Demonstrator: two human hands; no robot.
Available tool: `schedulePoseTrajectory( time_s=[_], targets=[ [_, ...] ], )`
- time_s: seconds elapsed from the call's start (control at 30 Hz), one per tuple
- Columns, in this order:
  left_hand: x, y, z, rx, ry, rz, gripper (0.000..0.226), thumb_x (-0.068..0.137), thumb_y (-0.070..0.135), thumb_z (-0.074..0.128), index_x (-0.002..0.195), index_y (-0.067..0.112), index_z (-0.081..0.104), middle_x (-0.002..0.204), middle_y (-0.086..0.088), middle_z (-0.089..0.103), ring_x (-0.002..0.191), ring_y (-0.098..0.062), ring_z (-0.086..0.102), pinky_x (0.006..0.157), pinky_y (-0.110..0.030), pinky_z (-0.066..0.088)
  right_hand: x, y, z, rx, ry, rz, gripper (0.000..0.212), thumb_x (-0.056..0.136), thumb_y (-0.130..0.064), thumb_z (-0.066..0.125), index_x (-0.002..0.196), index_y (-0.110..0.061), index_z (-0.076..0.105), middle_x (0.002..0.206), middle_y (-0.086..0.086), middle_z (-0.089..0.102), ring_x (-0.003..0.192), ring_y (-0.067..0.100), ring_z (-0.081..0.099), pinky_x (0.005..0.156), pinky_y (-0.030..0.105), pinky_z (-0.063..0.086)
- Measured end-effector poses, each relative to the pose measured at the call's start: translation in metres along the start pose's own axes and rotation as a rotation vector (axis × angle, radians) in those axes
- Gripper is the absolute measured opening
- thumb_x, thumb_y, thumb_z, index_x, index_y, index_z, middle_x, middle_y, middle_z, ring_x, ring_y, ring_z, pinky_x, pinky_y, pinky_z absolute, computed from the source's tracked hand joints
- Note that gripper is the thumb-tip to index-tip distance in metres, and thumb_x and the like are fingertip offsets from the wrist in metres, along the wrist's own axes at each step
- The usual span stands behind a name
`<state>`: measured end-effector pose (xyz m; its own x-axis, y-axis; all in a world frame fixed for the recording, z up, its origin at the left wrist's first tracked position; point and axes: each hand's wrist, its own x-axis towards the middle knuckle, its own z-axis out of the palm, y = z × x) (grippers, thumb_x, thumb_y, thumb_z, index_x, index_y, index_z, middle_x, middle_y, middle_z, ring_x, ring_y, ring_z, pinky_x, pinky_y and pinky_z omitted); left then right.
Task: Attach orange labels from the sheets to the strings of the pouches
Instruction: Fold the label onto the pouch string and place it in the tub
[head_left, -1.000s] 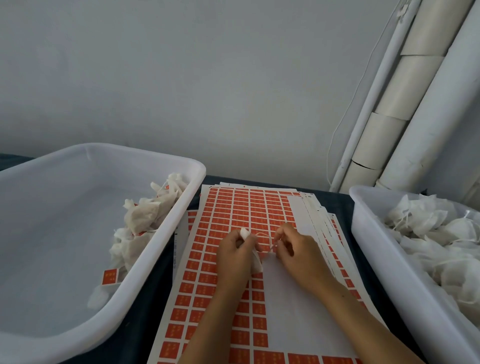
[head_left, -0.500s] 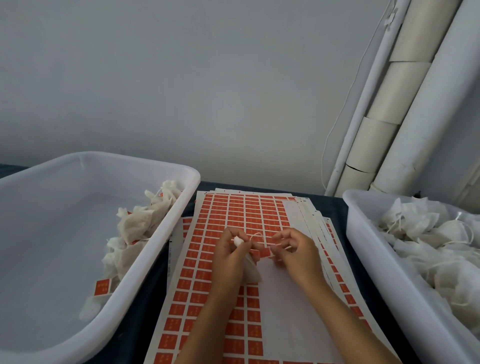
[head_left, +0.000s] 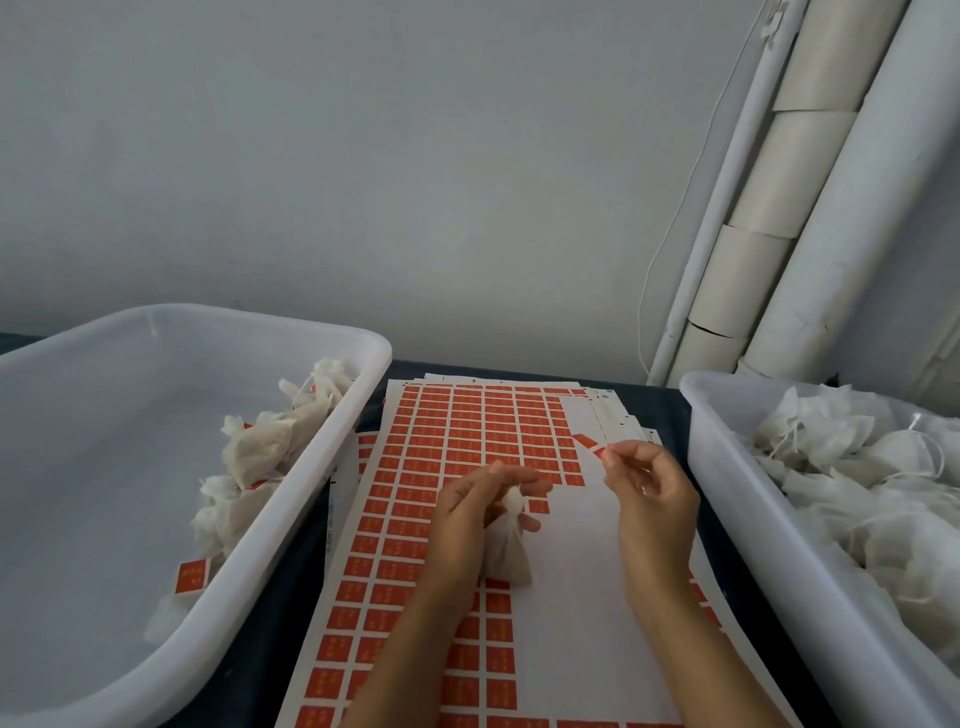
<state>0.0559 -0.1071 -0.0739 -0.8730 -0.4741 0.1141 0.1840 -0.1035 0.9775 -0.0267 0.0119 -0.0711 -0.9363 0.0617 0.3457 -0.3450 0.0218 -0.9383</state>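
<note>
Pouch (head_left: 506, 543) hangs by its neck from the left hand (head_left: 470, 512), fingers curled round it, above the label sheets (head_left: 467, 441) on the desk. Right hand (head_left: 649, 488) pinches an orange label (head_left: 589, 444), apparently just peeled. Next, the label likely must fold over the string. Left bin (head_left: 332, 457) holds tagged pouches; right bin (head_left: 727, 467) holds untagged ones.

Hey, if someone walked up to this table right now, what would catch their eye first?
Probably the sheet of orange labels spread across the middle of the table, its right part already peeled bare. Above it, the left hand holds a small white pouch, while the right hand pinches an orange label lifted off the sheet. White tubs flank them: the left tub holds a few labelled pouches, the right tub a heap of pouches.
</note>
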Motion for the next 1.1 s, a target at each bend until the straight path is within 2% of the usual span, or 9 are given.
schedulePoseTrajectory(
  time_s=[0.1, 0.23, 0.37, 0.5, 0.6, 0.8, 1.1],
  targets=[
    [0.0013, 0.0002, 0.0008, 0.010, -0.065, -0.007, 0.029, 0.099, 0.014, 0.043, 0.091, 0.016, 0.072, 0.093, 0.006, 0.074, 0.070, -0.016, 0.070, 0.060, -0.017, 0.054, -0.0008, -0.0033, -0.0033, 0.070, -0.051, 0.010, 0.004, 0.087, -0.023, 0.063, 0.085, -0.026, 0.061, 0.094, -0.011, 0.067, 0.090, 0.016, 0.066, 0.081, 0.033, 0.056],
    [0.0025, -0.0033, 0.0021, 0.086, -0.134, -0.002, 0.022, 0.095, 0.007, 0.051, 0.098, 0.017, 0.071, 0.096, 0.009, 0.074, 0.071, -0.019, 0.071, 0.063, -0.019, 0.055, -0.0018, -0.0066, -0.0087, 0.142, -0.172, 0.013, 0.003, 0.086, -0.023, 0.062, 0.089, -0.021, 0.062, 0.091, -0.011, 0.069, 0.087, 0.013, 0.067, 0.068, 0.020, 0.056],
    [0.0015, -0.0043, 0.0024, 0.095, -0.189, 0.029, 0.023, 0.089, 0.000, 0.057, 0.099, 0.016, 0.070, 0.094, 0.010, 0.074, 0.070, -0.017, 0.072, 0.063, -0.017, 0.053, -0.0035, -0.0063, -0.0096, 0.151, -0.293, 0.039, 0.009, 0.085, -0.022, 0.063, 0.093, -0.017, 0.062, 0.091, -0.011, 0.070, 0.084, 0.012, 0.068, 0.069, 0.023, 0.057],
    [0.0011, -0.0073, 0.0021, 0.089, -0.188, 0.040, 0.023, 0.085, -0.006, 0.060, 0.091, 0.014, 0.070, 0.088, 0.006, 0.075, 0.071, -0.015, 0.072, 0.063, -0.013, 0.052, -0.0043, -0.0062, -0.0104, 0.106, -0.371, 0.028, 0.006, 0.085, -0.020, 0.065, 0.091, -0.019, 0.065, 0.083, -0.008, 0.070, 0.072, 0.015, 0.066, 0.063, 0.020, 0.055],
    [0.0008, -0.0074, 0.0028, 0.091, -0.208, 0.060, 0.031, 0.084, -0.007, 0.060, 0.096, 0.021, 0.069, 0.088, 0.009, 0.075, 0.074, -0.014, 0.072, 0.064, -0.013, 0.052, -0.0048, -0.0067, -0.0095, 0.052, -0.440, 0.003, 0.009, 0.083, -0.015, 0.067, 0.089, -0.021, 0.064, 0.078, -0.007, 0.069, 0.072, 0.014, 0.066, 0.060, 0.020, 0.055],
    [0.0008, -0.0045, 0.0044, 0.137, -0.236, 0.116, 0.046, 0.083, -0.009, 0.061, 0.103, 0.033, 0.065, 0.098, 0.027, 0.069, 0.076, -0.010, 0.072, 0.063, -0.012, 0.052, -0.0048, -0.0058, -0.0079, -0.032, -0.460, -0.056, 0.020, 0.080, -0.009, 0.070, 0.090, -0.023, 0.060, 0.074, -0.008, 0.068, 0.070, 0.011, 0.066, 0.060, 0.018, 0.054],
    [0.0008, -0.0054, 0.0056, 0.162, -0.239, 0.143, 0.045, 0.081, -0.003, 0.065, 0.105, 0.035, 0.065, 0.100, 0.030, 0.068, 0.088, -0.010, 0.070, 0.071, -0.015, 0.052, -0.0042, -0.0033, -0.0074, -0.109, -0.451, -0.123, 0.024, 0.080, -0.011, 0.070, 0.089, -0.028, 0.057, 0.077, -0.009, 0.067, 0.072, 0.006, 0.065, 0.062, 0.017, 0.053]
  ],
)
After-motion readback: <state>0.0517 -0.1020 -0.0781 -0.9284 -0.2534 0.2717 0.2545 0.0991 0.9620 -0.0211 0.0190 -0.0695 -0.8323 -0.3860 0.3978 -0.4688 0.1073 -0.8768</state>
